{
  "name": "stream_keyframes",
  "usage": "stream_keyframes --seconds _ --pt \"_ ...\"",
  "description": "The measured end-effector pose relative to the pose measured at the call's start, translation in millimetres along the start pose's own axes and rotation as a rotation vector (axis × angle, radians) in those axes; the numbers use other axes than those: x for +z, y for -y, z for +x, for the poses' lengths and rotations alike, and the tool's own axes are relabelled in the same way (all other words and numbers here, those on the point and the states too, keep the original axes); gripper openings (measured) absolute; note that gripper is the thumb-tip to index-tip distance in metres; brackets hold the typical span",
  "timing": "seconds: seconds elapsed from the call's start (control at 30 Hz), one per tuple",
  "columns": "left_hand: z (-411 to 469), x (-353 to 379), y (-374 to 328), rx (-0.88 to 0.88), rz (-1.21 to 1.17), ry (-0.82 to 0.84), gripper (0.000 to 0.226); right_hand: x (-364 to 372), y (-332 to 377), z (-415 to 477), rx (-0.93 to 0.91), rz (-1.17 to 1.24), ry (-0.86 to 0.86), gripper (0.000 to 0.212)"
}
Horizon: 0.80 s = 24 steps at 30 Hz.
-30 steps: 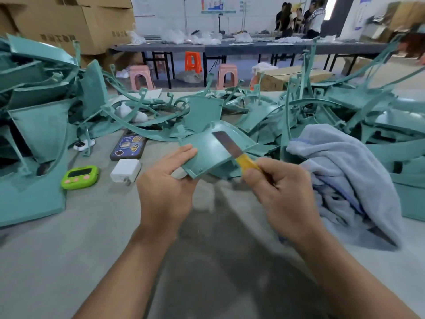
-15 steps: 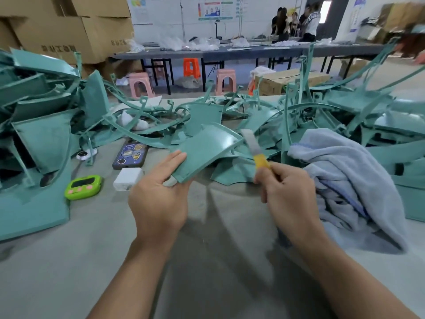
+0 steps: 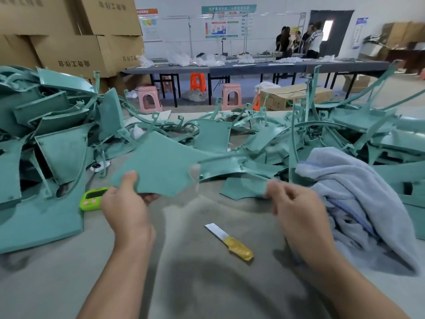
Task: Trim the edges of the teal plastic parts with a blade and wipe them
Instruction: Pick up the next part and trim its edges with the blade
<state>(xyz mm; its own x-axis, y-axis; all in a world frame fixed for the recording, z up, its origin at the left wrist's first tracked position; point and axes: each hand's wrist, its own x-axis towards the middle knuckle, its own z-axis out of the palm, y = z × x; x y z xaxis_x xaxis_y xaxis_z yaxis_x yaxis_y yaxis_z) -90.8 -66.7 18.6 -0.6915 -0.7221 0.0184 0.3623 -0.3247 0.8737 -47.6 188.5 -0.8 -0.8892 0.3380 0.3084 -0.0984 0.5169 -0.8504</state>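
Seemingly trimming of this piece is done: the blade [image 3: 227,240] lies on the surface [image 3: 207,286], lower centre, while the left hand [image 3: 125,203] grips the teal part [image 3: 161,166] at mid-left. The right hand [image 3: 296,203], loosely curled and empty, hovers beside the towel [image 3: 358,192]; wiping and the heaped parts [image 3: 62,153] remain.

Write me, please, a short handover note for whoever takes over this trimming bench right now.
Left hand: grips the flat teal plastic panel by its near edge, thumb on top.
Right hand: empty, fingers loosely curled, next to the pale blue towel.
Yellow-handled metal blade: lies unheld on the grey table, between the forearms.
Done: trimming of this panel is probably finished, judging by the blade lying unheld.
Left: wipe this panel, then work through the piles of teal plastic parts on both sides.
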Motion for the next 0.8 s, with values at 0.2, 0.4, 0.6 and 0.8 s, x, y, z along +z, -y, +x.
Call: stream_keyframes --seconds 0.2,0.4,0.6,0.8 --pt "-16.9 7.4 11.5 -0.221 0.113 0.321 0.018 -15.0 3.6 16.8 0.497 1.022 0.622 0.08" --pt "-31.2 11.2 23.1 -0.161 0.198 0.39 0.018 -4.6 8.7 2.1 0.356 0.738 0.718 0.03" --pt "-38.6 17.2 28.7 -0.192 0.205 0.441 0.021 10.5 18.6 -10.4 0.565 0.85 0.738 0.019" --pt "-48.5 12.1 32.0 -0.389 0.285 0.701 0.023 25.2 15.4 -13.9 0.551 0.756 0.61 0.019"
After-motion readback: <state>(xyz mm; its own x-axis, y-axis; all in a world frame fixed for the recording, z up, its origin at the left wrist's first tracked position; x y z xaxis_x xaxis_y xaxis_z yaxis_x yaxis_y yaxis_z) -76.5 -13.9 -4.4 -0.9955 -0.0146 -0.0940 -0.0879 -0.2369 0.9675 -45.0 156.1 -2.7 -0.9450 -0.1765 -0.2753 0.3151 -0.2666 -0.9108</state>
